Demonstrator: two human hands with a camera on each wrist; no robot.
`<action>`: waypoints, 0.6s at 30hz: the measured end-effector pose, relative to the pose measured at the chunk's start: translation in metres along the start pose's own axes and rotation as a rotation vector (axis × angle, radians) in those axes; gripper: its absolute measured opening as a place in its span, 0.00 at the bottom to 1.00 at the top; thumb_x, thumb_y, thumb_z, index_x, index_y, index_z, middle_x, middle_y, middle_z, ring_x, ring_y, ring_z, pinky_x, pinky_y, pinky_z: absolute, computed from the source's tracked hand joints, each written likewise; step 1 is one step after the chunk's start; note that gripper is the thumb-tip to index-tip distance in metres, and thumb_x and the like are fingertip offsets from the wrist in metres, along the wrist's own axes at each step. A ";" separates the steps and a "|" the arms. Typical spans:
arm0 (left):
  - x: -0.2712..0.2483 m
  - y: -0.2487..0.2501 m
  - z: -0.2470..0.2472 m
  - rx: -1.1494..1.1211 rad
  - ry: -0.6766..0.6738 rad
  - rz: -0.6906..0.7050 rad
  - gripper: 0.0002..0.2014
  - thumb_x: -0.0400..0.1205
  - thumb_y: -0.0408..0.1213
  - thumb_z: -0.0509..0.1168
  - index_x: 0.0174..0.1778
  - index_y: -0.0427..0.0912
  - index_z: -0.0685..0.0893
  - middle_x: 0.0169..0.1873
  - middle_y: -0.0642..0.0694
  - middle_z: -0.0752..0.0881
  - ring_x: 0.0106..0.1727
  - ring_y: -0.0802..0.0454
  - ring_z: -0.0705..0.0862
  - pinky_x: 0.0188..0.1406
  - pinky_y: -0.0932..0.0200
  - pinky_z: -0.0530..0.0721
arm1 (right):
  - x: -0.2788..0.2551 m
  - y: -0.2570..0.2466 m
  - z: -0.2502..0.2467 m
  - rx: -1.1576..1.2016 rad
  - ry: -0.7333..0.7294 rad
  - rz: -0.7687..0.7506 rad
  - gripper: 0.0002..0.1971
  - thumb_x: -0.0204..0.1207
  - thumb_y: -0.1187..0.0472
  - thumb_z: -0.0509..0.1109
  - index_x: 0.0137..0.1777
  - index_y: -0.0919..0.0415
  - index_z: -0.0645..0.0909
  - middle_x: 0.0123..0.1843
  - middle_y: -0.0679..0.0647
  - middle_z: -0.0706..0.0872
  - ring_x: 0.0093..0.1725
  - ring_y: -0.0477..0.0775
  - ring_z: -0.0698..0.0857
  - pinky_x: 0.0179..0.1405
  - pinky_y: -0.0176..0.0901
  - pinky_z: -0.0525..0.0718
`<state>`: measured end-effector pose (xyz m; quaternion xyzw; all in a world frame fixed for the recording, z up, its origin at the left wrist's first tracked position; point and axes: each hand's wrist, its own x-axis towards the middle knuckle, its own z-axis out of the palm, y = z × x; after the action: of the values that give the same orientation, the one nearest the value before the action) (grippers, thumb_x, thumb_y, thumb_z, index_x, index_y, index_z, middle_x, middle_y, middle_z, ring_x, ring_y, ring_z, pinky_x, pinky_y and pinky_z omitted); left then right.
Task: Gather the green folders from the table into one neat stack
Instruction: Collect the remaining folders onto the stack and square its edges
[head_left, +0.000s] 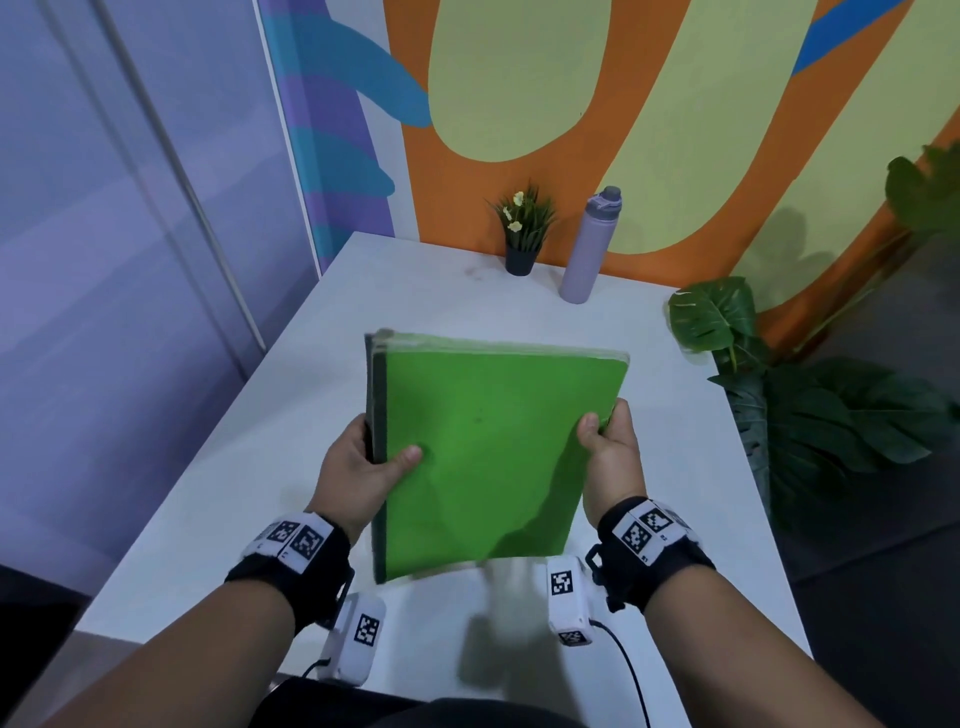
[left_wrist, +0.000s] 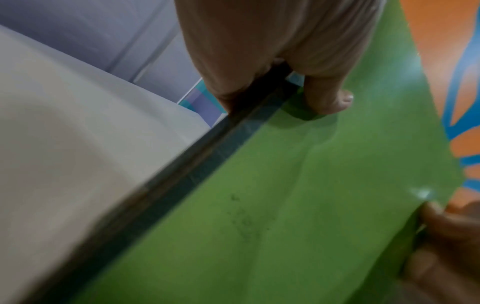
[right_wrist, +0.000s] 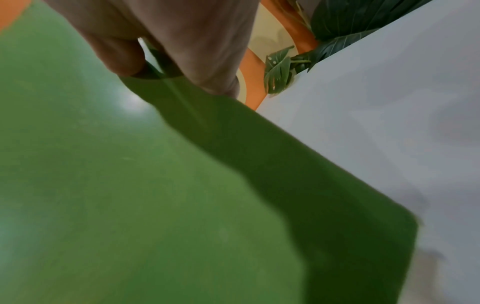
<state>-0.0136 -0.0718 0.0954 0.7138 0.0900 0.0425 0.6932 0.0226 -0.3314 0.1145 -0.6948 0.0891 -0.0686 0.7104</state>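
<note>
You had the green folders (head_left: 488, 452) gathered and lifted clear of the white table (head_left: 260, 467), so by my judgement the collecting was done and you were at the squaring-up step. Your left hand (head_left: 358, 467) clamped the dark spine edge, thumb on the top cover; your right hand (head_left: 610, 452) pinched the opposite edge the same way. Several layers showed at the far edge, but blur kept me from counting them. The next move likely called for tapping the edges flush, then laying the stack flat without letting the covers slide. Further back on the table stood 1 small potted plant (head_left: 522, 234) and 1 lilac bottle (head_left: 589, 247), against a painted orange wall (head_left: 639, 156); big leaves (head_left: 810, 395) hung off the right side.
</note>
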 end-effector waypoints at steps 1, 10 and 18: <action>0.000 0.007 0.001 -0.032 0.022 0.021 0.17 0.74 0.28 0.75 0.52 0.53 0.83 0.47 0.51 0.93 0.51 0.48 0.91 0.52 0.45 0.88 | 0.002 -0.003 0.001 0.006 -0.006 0.002 0.03 0.81 0.63 0.61 0.52 0.56 0.71 0.45 0.53 0.77 0.48 0.52 0.75 0.57 0.52 0.73; 0.024 0.039 -0.013 -0.204 0.157 0.037 0.08 0.77 0.32 0.72 0.49 0.44 0.83 0.45 0.41 0.90 0.47 0.40 0.88 0.52 0.38 0.87 | -0.013 0.021 0.003 -0.095 -0.198 0.154 0.10 0.84 0.61 0.61 0.63 0.52 0.75 0.59 0.55 0.87 0.59 0.59 0.86 0.63 0.64 0.81; 0.021 0.013 -0.012 -0.088 -0.012 -0.117 0.31 0.66 0.59 0.77 0.61 0.46 0.81 0.58 0.45 0.89 0.61 0.43 0.87 0.64 0.40 0.83 | 0.008 0.028 0.004 -0.201 0.009 0.159 0.10 0.80 0.63 0.61 0.60 0.56 0.77 0.56 0.59 0.86 0.57 0.63 0.84 0.63 0.62 0.81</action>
<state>0.0059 -0.0565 0.1071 0.6766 0.1253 0.0015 0.7256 0.0306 -0.3290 0.0868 -0.7531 0.1534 -0.0060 0.6398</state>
